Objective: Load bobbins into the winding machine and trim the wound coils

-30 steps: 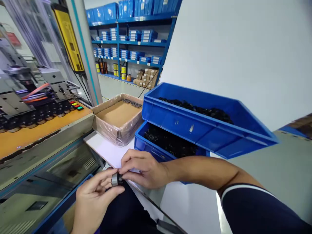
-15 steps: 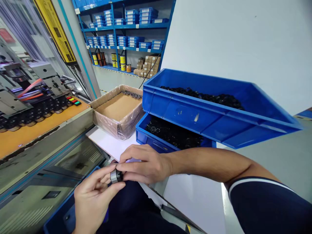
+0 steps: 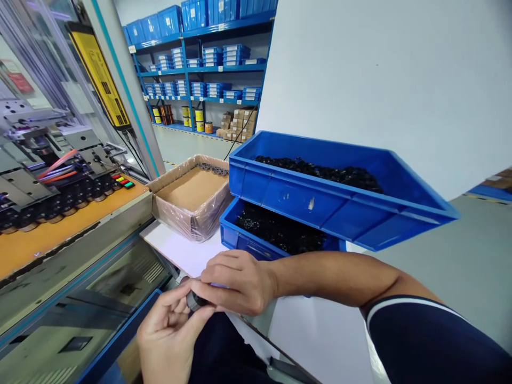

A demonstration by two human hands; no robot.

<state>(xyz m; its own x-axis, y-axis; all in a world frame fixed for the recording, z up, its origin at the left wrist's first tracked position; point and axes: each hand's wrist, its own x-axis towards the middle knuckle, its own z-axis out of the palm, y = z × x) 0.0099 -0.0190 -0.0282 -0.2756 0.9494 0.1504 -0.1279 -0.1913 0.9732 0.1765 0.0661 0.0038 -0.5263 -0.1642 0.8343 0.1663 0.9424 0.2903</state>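
Low over my lap, I hold a small grey metal ring with a black insert (image 3: 193, 302), which looks like a motor stator core. My left hand (image 3: 166, 330) pinches its rim between thumb and fingers. From the other side, my right hand (image 3: 240, 280) has its fingers closed over the black face, hiding much of it. Beyond the right hand stands the lower blue bin (image 3: 256, 248), holding many small black plastic parts (image 3: 280, 226). A second blue bin (image 3: 340, 205) rests aslant on top, also with black parts (image 3: 320, 172) inside.
A plastic-wrapped cardboard box (image 3: 176, 216) on the white table (image 3: 196, 256) has several grey rings along its far edge. At left, a machine (image 3: 36, 176) has rows of rings on an orange top (image 3: 80, 224). Blue shelving (image 3: 188, 69) stands behind.
The ring has turned in my fingers, its black face now more covered by my right hand. Both hands sit slightly lower in view, and the camera has tilted up a little.
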